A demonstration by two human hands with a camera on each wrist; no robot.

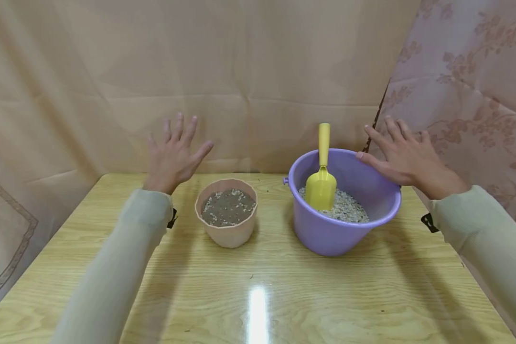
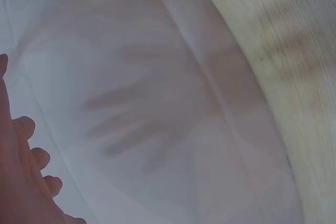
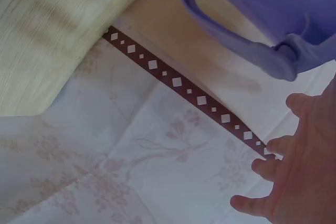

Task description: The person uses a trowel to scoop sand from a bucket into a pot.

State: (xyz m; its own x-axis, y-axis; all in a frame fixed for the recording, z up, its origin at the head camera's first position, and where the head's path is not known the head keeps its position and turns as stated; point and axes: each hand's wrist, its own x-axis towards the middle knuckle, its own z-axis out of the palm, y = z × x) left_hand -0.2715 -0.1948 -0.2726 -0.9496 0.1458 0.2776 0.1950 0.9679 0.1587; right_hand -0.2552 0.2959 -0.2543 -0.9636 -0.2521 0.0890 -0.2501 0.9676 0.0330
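My left hand (image 1: 172, 160) is raised with its fingers spread, behind and left of a small peach flowerpot (image 1: 230, 236). Dark soil (image 1: 228, 205) sprinkled with pale grit fills the pot. On the right stands a purple bucket (image 1: 333, 239) partly filled with pale, gravel-like grains (image 1: 348, 209). A yellow scoop (image 1: 321, 188) stands blade down in the grains, its handle pointing up. My right hand (image 1: 406, 155), fingers spread, hovers at the bucket's right rim, its thumb overlapping the rim in the head view. Neither hand holds anything.
Both containers stand on a light wooden table (image 1: 215, 296). Behind it hangs a beige curtain (image 1: 258, 71), with a floral pink cloth (image 1: 481, 95) at the right. The bucket's purple handle (image 3: 236, 43) hangs on its far side in the right wrist view.
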